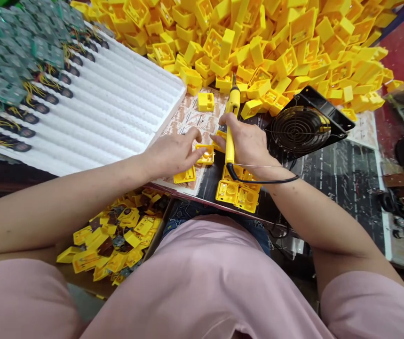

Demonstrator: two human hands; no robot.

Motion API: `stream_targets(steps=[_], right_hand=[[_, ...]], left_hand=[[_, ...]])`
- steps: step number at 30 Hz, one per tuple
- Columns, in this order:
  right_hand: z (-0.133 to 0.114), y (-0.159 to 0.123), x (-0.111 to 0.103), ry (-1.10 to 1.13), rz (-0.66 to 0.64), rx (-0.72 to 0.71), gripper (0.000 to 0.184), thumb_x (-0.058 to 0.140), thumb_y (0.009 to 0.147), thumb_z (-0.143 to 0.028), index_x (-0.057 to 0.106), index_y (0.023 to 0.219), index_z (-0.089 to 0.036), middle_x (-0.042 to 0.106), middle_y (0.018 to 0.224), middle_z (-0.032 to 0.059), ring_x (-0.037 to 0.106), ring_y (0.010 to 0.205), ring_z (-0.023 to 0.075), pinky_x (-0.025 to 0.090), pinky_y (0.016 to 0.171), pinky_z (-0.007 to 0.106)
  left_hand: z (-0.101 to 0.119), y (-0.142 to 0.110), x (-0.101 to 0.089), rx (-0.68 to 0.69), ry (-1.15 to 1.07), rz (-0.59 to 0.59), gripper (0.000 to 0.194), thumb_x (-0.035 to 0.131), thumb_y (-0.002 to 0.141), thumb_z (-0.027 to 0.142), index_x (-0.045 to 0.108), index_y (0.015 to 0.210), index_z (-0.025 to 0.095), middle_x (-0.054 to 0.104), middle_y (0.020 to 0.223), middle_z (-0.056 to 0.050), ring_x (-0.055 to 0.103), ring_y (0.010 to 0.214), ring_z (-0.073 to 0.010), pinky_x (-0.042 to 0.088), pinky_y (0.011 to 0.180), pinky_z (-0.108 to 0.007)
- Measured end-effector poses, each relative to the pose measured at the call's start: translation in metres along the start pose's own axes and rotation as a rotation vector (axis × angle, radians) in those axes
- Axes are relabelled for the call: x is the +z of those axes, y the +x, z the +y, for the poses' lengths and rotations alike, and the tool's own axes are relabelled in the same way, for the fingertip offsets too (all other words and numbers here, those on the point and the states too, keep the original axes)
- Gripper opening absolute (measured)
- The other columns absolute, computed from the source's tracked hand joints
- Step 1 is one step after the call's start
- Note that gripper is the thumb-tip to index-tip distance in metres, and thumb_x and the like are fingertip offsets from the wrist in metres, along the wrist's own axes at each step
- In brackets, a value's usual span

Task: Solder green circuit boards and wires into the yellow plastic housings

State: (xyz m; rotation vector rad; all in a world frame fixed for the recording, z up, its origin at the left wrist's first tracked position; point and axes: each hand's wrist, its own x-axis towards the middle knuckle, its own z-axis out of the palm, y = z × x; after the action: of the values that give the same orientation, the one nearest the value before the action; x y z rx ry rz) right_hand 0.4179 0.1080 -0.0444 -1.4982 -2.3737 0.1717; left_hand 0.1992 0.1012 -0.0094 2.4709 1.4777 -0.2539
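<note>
As the right hand (253, 141) grips a yellow soldering iron (234, 100) just left of the black fan (298, 125), its back is turned up and its digits are closed round the handle. One fingertip shows past the handle on the side away from the fan, with another digit a little nearer the body. The iron's tip points away from the body, toward the heap of yellow cases (258, 49) that spreads beyond the fan. Bent at the elbow, the right forearm (295, 197) slants inward, passing nearer the body than the fan, and the iron's black cord (272, 181) curves across the wrist.

Farther left of the fan, the left hand (171, 153) reaches in with its back up and its fingers loosely curved. Thumb and forefinger stand apart with a gap between them, the thumb's tip at the edge of a small yellow case (207, 155), which lies left of the fan, past the iron. Whether the thumb presses on it, I cannot tell; the remaining fingers are mostly hidden. The left forearm (117, 174) comes from the side opposite the fan, along the near edge of a white foam tray (117, 117). A block of yellow cases (227, 190) sits left of the fan and nearer the body, partly covered by the right hand and wrist.
</note>
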Motion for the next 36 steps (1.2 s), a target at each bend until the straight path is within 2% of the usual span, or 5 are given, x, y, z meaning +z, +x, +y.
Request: stream_targets(steps=[7, 12, 24, 32, 36], right_hand=[[-0.003, 0.009, 0.000, -0.031, -0.093, 0.105, 0.040, 0.069, 0.097, -0.040, 0.057, 0.133, -0.027, 0.075, 0.107, 0.0089, 0.073, 0.102, 0.0334, 0.059, 0.082, 0.044], [0.005, 0.005, -0.005, 0.031, -0.111, 0.030, 0.041, 0.064, 0.098, -0.033, 0.054, 0.138, -0.029, 0.075, 0.099, 0.0046, 0.075, 0.092, 0.0289, 0.056, 0.076, 0.038], [0.005, 0.002, -0.002, 0.095, -0.081, 0.001, 0.042, 0.060, 0.101, -0.030, 0.051, 0.142, -0.026, 0.077, 0.119, 0.0056, 0.078, 0.103, 0.0277, 0.058, 0.081, 0.036], [0.002, 0.003, -0.004, 0.118, -0.116, 0.023, 0.045, 0.066, 0.100, -0.032, 0.052, 0.142, -0.026, 0.078, 0.121, 0.0062, 0.077, 0.106, 0.0285, 0.060, 0.088, 0.039], [0.005, 0.000, -0.008, 0.120, -0.115, 0.034, 0.043, 0.066, 0.101, -0.034, 0.053, 0.141, -0.027, 0.078, 0.119, 0.0061, 0.077, 0.104, 0.0281, 0.060, 0.087, 0.038]], left_hand=[[-0.013, -0.017, 0.001, -0.021, -0.006, -0.010, 0.051, 0.034, 0.107, 0.036, 0.064, 0.140, 0.012, 0.077, 0.129, -0.021, 0.073, 0.126, -0.0366, 0.059, 0.106, -0.047], [-0.023, -0.048, 0.009, 0.237, 0.046, 0.008, 0.063, 0.052, 0.099, 0.047, 0.061, 0.154, 0.017, 0.065, 0.156, -0.017, 0.066, 0.137, -0.0376, 0.058, 0.112, -0.049], [-0.002, -0.068, 0.020, 0.054, 0.237, 0.070, 0.063, 0.054, 0.100, 0.071, 0.076, 0.112, 0.014, 0.079, 0.099, -0.022, 0.078, 0.104, -0.0417, 0.060, 0.076, -0.047], [0.013, -0.066, 0.017, 0.047, 0.100, -0.049, 0.084, 0.043, 0.103, 0.077, 0.059, 0.157, 0.015, 0.082, 0.088, -0.013, 0.080, 0.087, -0.0374, 0.056, 0.072, -0.043], [-0.011, -0.074, 0.032, 0.296, -0.043, 0.237, 0.077, 0.052, 0.103, 0.068, 0.058, 0.159, 0.016, 0.074, 0.139, -0.023, 0.072, 0.129, -0.0394, 0.057, 0.109, -0.051]])
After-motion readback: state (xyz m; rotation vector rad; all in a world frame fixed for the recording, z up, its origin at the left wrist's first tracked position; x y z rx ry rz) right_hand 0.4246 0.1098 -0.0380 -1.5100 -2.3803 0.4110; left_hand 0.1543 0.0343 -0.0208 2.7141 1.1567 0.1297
